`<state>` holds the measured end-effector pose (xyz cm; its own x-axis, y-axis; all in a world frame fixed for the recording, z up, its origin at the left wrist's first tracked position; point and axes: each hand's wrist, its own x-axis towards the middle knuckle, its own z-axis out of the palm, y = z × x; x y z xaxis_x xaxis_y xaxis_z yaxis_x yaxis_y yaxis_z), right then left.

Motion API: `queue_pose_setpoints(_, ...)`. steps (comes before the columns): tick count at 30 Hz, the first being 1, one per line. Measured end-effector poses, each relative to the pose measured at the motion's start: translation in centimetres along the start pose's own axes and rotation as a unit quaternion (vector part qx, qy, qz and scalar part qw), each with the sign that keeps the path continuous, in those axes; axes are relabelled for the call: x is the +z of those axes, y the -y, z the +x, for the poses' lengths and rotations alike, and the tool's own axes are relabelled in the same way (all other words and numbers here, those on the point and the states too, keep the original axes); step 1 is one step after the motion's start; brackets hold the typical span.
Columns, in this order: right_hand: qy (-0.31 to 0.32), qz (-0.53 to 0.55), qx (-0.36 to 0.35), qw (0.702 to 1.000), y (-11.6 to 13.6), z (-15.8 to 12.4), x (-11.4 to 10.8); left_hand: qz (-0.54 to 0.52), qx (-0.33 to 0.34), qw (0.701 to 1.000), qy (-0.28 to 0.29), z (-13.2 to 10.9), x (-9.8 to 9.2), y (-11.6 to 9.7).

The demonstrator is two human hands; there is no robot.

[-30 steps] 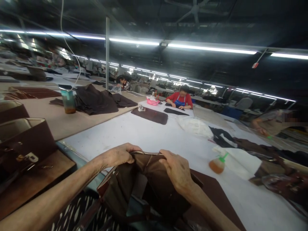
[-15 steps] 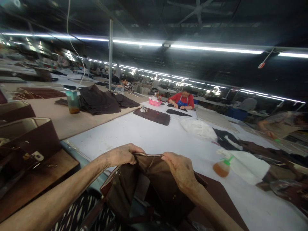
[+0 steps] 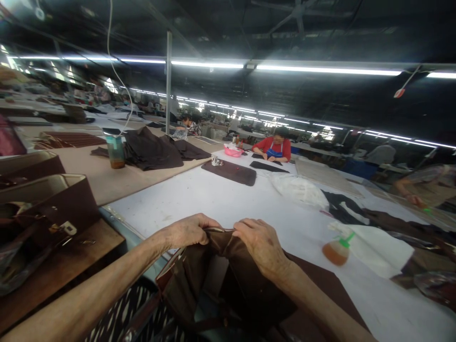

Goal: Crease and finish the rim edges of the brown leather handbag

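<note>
A brown handbag (image 3: 188,278) lies open in front of me at the table edge, its lining and inside facing up. My left hand (image 3: 190,232) pinches the far rim of the bag between thumb and fingers. Close beside it on the same rim, my right hand (image 3: 258,240) is closed too, its thumb inside and fingers over the edge. The rim between the two hands bends slightly. Below my forearms the bag's lower part is dark and partly hidden. A strap hangs near its left side.
Several finished-looking brown bags (image 3: 67,204) stand on a wooden surface at left. A green-capped glue bottle (image 3: 337,251) sits on the white table (image 3: 156,199) at right. Further off are a jar (image 3: 116,152), dark fabric (image 3: 153,149), a brown panel (image 3: 230,172) and a co-worker in red (image 3: 274,148).
My right hand has shifted left along the rim, nearer to my left hand. The whole view has moved a little, so the surroundings sit further right.
</note>
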<state>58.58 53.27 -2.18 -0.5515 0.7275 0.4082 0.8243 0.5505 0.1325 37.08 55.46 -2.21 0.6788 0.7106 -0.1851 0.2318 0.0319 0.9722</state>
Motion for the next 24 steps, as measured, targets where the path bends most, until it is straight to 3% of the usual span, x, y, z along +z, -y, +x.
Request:
queue_pose_setpoints(8, -0.007, -0.009, 0.001, 1.0, 0.1, 0.4, 0.4, -0.007, 0.018, 1.0, -0.011, -0.3, 0.1, 0.1)
queue_pose_setpoints(15, 0.027, 0.029, -0.032, 0.999, 0.9, 1.4, -0.2, 0.032, 0.007, 0.999, -0.041, -0.5, 1.1, -0.6)
queue_pose_setpoints(24, 0.033, 0.089, -0.001, 0.996, 1.6, 1.3, -0.8, 0.0, 0.037, 0.999, -0.025, -0.1, 1.3, 0.3)
